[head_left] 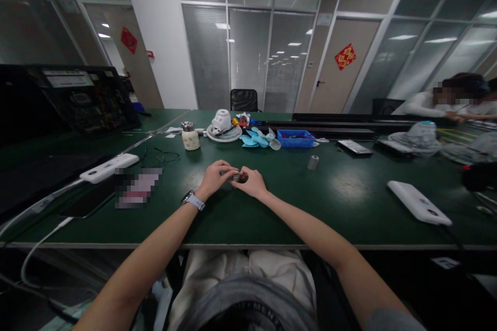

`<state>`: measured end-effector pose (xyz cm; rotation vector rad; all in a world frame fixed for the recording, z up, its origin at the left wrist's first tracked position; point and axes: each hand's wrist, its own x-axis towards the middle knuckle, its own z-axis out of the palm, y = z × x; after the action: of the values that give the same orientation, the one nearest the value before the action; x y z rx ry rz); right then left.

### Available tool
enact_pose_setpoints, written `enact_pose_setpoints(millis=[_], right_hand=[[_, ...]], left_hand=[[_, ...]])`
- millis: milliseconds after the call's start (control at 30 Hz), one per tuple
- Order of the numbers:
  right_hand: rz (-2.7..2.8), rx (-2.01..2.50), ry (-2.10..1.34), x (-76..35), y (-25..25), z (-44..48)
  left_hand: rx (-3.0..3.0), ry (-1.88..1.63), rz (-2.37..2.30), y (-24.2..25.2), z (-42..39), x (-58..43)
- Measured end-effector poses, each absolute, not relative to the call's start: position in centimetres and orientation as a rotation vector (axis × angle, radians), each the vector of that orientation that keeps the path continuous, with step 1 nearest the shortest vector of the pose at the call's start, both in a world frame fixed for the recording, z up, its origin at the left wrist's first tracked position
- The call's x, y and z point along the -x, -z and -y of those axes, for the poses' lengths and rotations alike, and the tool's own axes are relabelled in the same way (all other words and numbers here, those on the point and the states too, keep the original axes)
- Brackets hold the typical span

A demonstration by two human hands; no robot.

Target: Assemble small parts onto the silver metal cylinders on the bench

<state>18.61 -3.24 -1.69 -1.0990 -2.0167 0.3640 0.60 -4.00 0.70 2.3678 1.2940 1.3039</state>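
My left hand (214, 180) and my right hand (253, 182) meet over the green table, fingers closed around a small grey metal cylinder (236, 178). Fingertips from both sides touch it, and they cover much of it. A watch with a pale strap (193, 199) is on my left wrist. To the right, apart from my hands, stands a similar silver metal cylinder (313, 162).
Behind my hands lie a white fan housing (223, 126), light-blue fan blades (256, 137), a blue tray (295, 138) and a cream bottle (190, 137). White power strips (110, 167) with cables lie left and right. Another person (427, 101) sits at far right.
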Motion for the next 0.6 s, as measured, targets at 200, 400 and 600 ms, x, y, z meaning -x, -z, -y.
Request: enact_pose_setpoints(millis=[200, 400, 600], right_hand=[[2.027, 1.129, -0.345, -18.6, 1.3, 3.6], [1.974, 1.126, -0.441, -18.7, 1.6, 4.0], [1.903, 1.134, -0.601, -19.7, 1.9, 4.1]], left_hand=[[-2.463, -1.326, -1.268, -1.0, 4.3, -1.2], [-2.331, -1.569, -1.409, -0.6, 3.5, -0.3], [-2.456, -1.234, -1.655, 0.9, 2.0, 2.3]])
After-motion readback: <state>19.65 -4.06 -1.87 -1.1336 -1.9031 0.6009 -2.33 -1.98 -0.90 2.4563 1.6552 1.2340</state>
